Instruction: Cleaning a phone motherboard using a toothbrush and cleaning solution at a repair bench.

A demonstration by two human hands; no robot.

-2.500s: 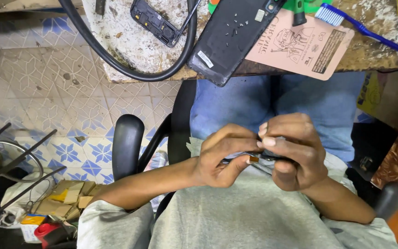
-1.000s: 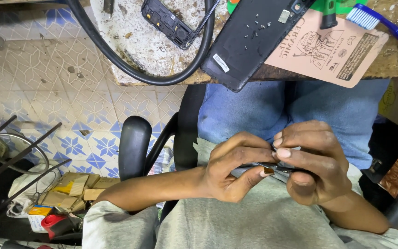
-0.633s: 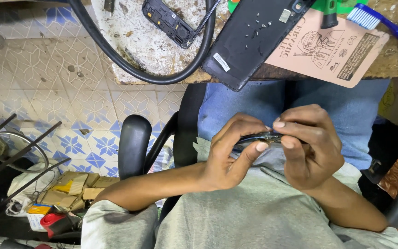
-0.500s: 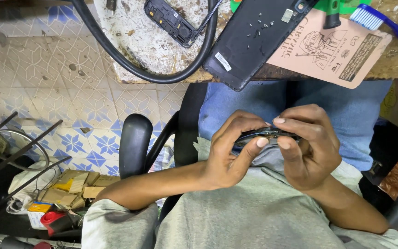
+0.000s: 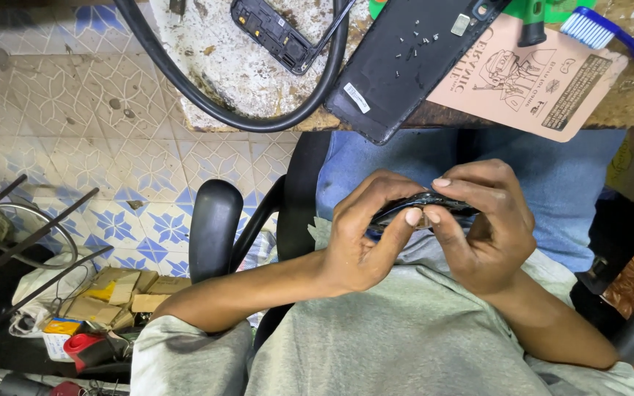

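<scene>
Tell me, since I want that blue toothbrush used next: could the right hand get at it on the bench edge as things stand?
Probably not at once: the right hand and left hand both grip the dark phone part. Otherwise the toothbrush lies uncovered on the bench.

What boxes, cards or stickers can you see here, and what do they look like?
Pink card: on the workbench, top right, rectangular, with a black line drawing and print.
White sticker: small rectangle on the black phone back cover lying on the bench.
Cardboard boxes: on the floor, lower left, small, tan and yellow.
No lit screen shows; the dark phone part in the left hand and right hand is seen edge-on.
</scene>
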